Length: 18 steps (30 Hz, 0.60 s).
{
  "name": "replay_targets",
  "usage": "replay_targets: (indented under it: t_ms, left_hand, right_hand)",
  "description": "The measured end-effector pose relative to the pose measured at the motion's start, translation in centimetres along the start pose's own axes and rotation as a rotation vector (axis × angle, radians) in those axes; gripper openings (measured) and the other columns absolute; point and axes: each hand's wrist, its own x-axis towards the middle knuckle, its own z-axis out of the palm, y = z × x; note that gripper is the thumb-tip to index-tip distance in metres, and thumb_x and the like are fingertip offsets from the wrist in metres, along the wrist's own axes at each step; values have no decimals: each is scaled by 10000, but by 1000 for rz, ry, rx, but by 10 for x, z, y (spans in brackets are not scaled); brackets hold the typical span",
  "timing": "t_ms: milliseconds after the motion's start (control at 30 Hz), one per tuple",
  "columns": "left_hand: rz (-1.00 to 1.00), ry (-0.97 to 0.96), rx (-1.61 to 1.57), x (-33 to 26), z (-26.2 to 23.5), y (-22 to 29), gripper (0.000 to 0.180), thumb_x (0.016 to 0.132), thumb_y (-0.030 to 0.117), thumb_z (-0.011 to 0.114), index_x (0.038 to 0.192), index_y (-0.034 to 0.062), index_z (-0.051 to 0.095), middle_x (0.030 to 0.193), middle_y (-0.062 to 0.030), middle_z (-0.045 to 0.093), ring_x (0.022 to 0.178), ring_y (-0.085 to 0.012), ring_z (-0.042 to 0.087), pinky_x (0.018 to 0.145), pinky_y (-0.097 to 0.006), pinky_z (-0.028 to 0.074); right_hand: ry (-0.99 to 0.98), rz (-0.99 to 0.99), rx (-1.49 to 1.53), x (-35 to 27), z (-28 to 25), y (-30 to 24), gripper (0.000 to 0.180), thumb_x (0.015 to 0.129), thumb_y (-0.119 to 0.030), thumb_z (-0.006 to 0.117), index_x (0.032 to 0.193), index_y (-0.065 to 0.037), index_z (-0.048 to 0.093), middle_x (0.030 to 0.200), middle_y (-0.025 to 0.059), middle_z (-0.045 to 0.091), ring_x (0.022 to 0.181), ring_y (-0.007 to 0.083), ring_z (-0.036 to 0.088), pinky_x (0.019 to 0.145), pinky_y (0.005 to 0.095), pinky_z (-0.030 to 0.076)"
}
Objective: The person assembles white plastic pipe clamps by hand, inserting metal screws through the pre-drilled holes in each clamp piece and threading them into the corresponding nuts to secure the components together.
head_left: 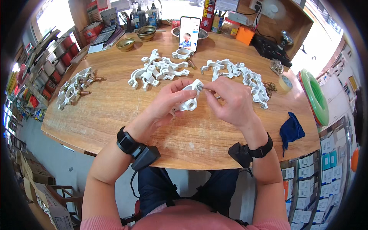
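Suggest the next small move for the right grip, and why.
Probably a slight twist of what looks like a metal screw with the right grip, the left grip steadying the white clamp. The left holds the clamp, the screw sits at its upper end, and the right is close beside it. How tight it is can't be told.

Mid-frame, cannot make out the small grey piece [200, 88] by the right hand [234, 100], nor see the white clamp [185, 105] whole behind the left hand [163, 102].
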Motion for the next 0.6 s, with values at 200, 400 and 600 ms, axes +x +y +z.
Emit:
replay_targets:
  t_ms: [200, 400, 600]
  left_hand:
    - [13, 7, 10, 0, -2, 0, 261, 782, 189, 585, 1014, 91, 514, 759, 58, 534, 598, 10, 478, 365, -136, 295]
    - [18, 54, 52, 0, -3, 1, 274, 767, 209, 599, 1005, 100, 516, 763, 67, 538, 609, 13, 482, 372, -130, 298]
    - [29, 105, 64, -1, 0, 6, 273, 768, 206, 598, 1009, 107, 516, 765, 73, 540, 613, 17, 482, 384, -126, 298]
  right_hand:
    - [-27, 11, 2, -1, 2, 0, 199, 665, -31, 573, 849, -103, 596, 648, 23, 554, 546, 173, 551, 453, 277, 421]
    - [-23, 65, 30, 1, 2, -2, 225, 657, -21, 560, 856, -114, 608, 650, 26, 560, 548, 176, 554, 454, 277, 424]
    - [-5, 113, 6, -1, 3, 1, 233, 655, -26, 560, 867, -111, 607, 680, 39, 583, 550, 186, 558, 464, 279, 434]
